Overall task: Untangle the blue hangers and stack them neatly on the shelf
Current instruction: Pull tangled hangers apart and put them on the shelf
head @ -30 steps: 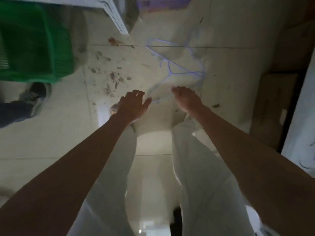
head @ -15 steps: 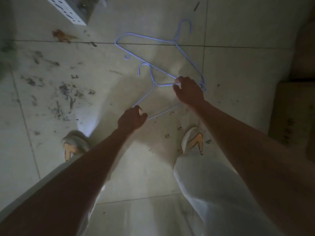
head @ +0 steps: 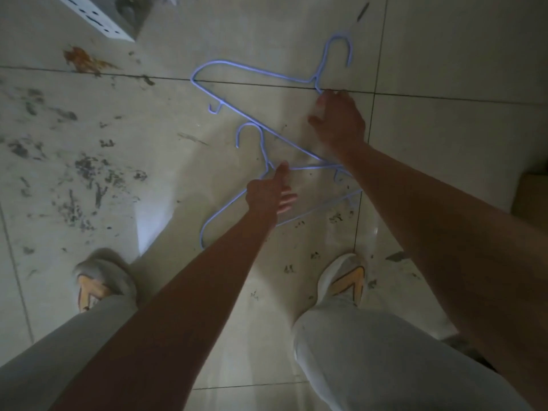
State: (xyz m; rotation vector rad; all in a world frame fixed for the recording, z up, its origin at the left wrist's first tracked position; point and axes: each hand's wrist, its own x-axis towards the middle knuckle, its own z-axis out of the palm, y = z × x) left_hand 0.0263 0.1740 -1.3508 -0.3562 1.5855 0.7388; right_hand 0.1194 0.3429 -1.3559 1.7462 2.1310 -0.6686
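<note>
Two thin blue wire hangers lie crossed on the pale tiled floor. The far blue hanger [head: 252,71] has its hook pointing away at the top. The near blue hanger [head: 228,212] lies in front of my feet, with its hook under the far one's long bar. My left hand [head: 268,195] pinches the near hanger just below its neck, thumb along the wire. My right hand [head: 338,123] is curled over the far hanger's right shoulder next to its neck and hides that wire. The right hand is slightly blurred.
The corner of a white perforated shelf post [head: 98,22] shows at the top left. An orange stain [head: 84,59] and dark dirt marks [head: 86,173] spot the tiles on the left. My two shoes [head: 99,280] stand below the hangers. A brown box [head: 533,191] sits at the right edge.
My right hand has left the crossing of the hangers and moved up to the far hanger's neck. My left hand has moved up the near hanger toward its neck. The camera has come closer.
</note>
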